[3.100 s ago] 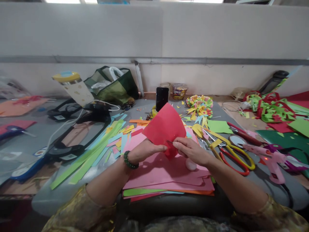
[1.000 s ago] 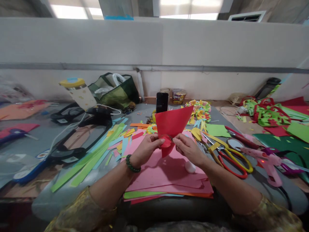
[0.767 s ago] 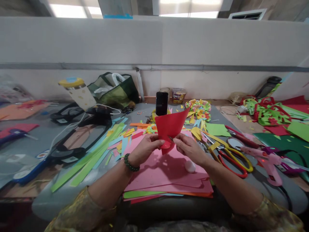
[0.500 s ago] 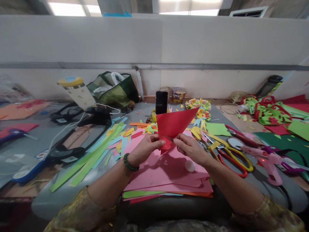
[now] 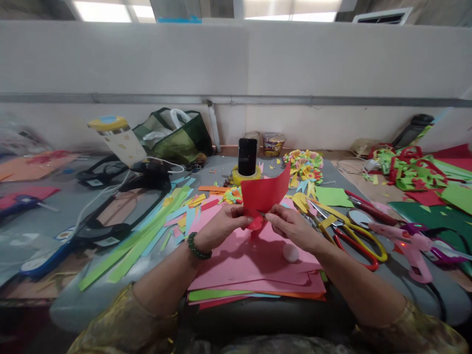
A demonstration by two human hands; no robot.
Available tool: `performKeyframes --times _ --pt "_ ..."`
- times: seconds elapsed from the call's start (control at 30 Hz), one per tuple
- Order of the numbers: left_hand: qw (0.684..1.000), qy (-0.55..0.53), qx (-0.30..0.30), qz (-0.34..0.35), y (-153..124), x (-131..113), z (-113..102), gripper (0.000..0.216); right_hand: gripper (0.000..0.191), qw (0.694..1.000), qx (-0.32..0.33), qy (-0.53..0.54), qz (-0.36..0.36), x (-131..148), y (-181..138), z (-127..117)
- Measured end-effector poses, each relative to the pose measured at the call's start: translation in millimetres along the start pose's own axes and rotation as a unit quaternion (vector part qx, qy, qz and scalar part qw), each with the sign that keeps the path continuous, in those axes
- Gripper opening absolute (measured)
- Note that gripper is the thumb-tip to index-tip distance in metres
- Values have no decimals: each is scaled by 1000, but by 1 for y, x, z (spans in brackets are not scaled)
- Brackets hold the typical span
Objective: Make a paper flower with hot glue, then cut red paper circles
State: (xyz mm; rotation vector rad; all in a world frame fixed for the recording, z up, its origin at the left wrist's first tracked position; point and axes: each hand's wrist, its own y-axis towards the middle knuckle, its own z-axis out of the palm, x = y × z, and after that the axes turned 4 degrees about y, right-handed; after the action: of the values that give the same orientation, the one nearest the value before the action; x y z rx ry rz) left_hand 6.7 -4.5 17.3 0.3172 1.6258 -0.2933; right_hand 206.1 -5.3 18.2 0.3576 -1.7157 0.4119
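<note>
A sheet of red paper [image 5: 264,192] is held up above a stack of pink paper [image 5: 239,269], its upper part bent. My left hand [image 5: 225,225] pinches its lower left side between thumb and fingers. My right hand [image 5: 288,224] is closed at the lower right, on a small tool whose thin metal tip [image 5: 262,215] lies against the red paper; the rest of the tool is hidden in the fingers, so its kind is unclear. On the pink stack, below my right hand, rests a white round disc [image 5: 290,253].
Large scissors [image 5: 363,243] with yellow and red handles and a pink glue gun [image 5: 409,246] lie on the right. Green paper strips [image 5: 143,241] and scraps cover the left. Behind stand a phone [image 5: 247,156] in yellow tape [image 5: 236,176], paper flowers [image 5: 304,164] and a tumbler [image 5: 118,142].
The red sheet has turned and curled; its right corner has swung inward to the left, showing more of the phone and yellow tape. Both hands stay nearly in place.
</note>
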Motion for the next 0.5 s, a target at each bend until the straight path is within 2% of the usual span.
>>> performKeyframes --times 0.3,0.5 --pt "999 -13 28 -11 1 1 -1 6 51 999 23 -24 2 3 -3 -4" --pt "999 -4 34 -29 0 3 -4 12 48 999 23 -47 -1 4 -4 -3"
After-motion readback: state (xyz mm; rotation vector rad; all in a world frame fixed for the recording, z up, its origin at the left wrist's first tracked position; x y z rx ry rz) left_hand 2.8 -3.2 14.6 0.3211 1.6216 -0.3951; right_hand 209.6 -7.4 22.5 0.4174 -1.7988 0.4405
